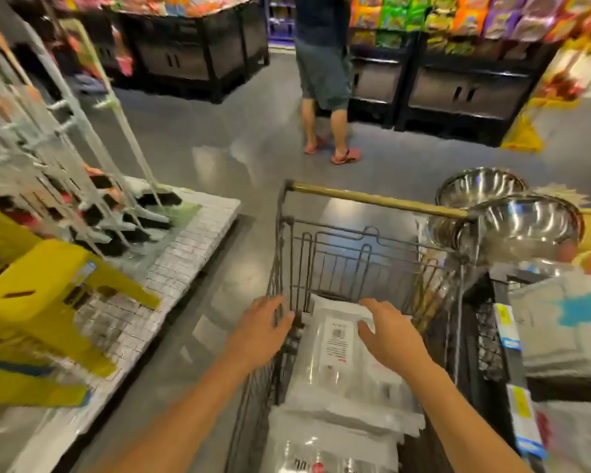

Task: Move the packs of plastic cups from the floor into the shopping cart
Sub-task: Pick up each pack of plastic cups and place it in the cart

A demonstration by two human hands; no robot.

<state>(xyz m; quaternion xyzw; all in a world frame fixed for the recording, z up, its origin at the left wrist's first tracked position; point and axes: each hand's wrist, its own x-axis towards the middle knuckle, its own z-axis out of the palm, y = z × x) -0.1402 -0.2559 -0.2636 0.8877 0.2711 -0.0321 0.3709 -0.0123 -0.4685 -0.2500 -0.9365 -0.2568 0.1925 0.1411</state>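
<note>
The dark wire shopping cart [325,257] stands in front of me, its brass-coloured handle bar at the far end. Clear packs of plastic cups [331,380] with white labels lie stacked inside it, reaching toward the near end. My left hand [258,331] hovers over the cart's left rim with fingers spread and nothing in it. My right hand [389,332] is over the top pack, fingers apart, just above or lightly touching its wrapping. I see no cup packs on the floor.
A person in shorts and red sandals [325,80] stands ahead in the aisle. A low white display [185,254] with mops and yellow stools is on the left. Steel bowls [519,220] and shelves crowd the right. Grey floor lies open between cart and person.
</note>
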